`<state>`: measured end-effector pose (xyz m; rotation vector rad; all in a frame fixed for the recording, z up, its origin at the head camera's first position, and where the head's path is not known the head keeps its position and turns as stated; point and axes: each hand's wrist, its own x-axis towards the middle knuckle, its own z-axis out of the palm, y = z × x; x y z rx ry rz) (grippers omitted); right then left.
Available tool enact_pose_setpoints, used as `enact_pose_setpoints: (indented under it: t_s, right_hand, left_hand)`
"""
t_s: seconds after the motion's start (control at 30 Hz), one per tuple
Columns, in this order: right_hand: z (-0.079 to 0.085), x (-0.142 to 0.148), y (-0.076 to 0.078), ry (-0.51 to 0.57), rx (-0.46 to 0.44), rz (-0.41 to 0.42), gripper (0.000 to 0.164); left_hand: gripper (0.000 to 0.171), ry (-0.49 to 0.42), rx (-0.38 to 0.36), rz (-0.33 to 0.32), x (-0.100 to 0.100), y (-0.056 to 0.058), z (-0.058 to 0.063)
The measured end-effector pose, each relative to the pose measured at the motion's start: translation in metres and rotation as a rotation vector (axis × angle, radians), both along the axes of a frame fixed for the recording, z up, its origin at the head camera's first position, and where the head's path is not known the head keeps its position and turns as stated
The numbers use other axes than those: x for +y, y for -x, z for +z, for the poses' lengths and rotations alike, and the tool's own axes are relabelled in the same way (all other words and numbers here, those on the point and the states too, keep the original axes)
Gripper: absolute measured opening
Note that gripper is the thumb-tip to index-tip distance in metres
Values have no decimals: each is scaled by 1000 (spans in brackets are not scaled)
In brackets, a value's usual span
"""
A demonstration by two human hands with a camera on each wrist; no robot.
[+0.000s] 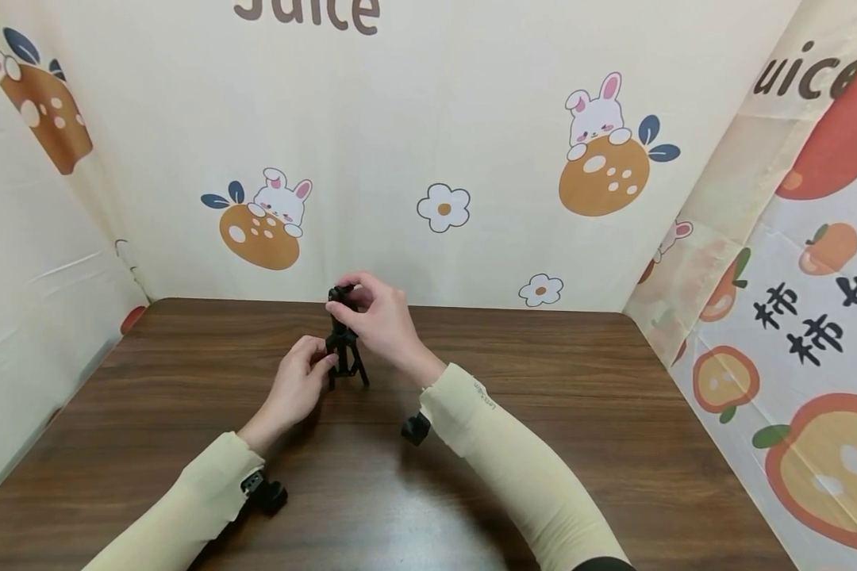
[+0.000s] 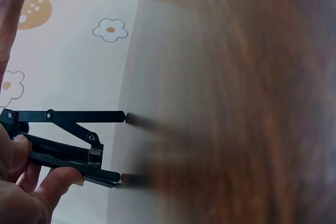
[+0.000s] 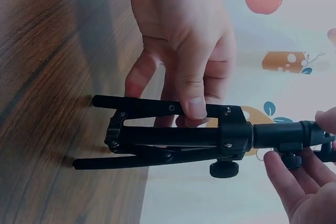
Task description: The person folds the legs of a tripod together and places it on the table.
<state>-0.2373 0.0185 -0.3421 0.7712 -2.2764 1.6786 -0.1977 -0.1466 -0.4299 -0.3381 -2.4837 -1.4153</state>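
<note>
Probably the main risk is a tip-over: the tripod (image 1: 342, 342) stands upright on the table (image 1: 543, 381), left of centre and towards the far edge, on slim legs, and a sideways pull from the right hand (image 1: 382, 317) at its top could lever a foot (image 3: 77, 164) off the surface. Uneven force would be the cause, since the left hand (image 1: 298, 385) holds much lower down. A leg (image 3: 152, 106) might also fold inward if the left hand squeezes it towards the column (image 3: 173, 136), because hinged braces (image 2: 73, 128) tie the legs in. An accidental turn of the small knob (image 3: 292, 160) near the top might loosen the head (image 3: 311, 135); the larger knob (image 3: 224, 169) below sits apart from all the fingers and seems less exposed. As for those fingers, the left hand pinches the leg: its thumb (image 3: 197, 108) presses on the outer face and at least one finger comes round behind, so the gap between them is little more than the leg's thickness. The right hand's thumb and fingers curl about the head, closed fairly snugly; whether a fingertip presses the small knob or merely lies beside it, I cannot tell.
</note>
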Motion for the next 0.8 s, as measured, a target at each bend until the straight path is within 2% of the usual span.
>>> enact_pose_setpoints:
  t_s: [0.2, 0.4, 0.53, 0.7, 0.8]
  right_hand:
    - [-2, -1, 0, -6, 13, 1, 26]
    - [-2, 3, 0, -2, -26, 21, 38]
    - [0, 7, -1, -37, -47, 19, 50]
    - [-2, 11, -4, -32, -117, 29, 62]
    - [-5, 15, -7, -7, -162, 37, 63]
  left_hand:
    - [8, -68, -70, -33, -2, 0, -1]
    - [6, -38, -74, -39, -4, 1, -1]
    - [6, -25, -76, -37, -4, 1, 0]
    - [11, -67, -106, -51, -4, 1, 1]
    - [16, -91, -130, -57, -4, 0, 2]
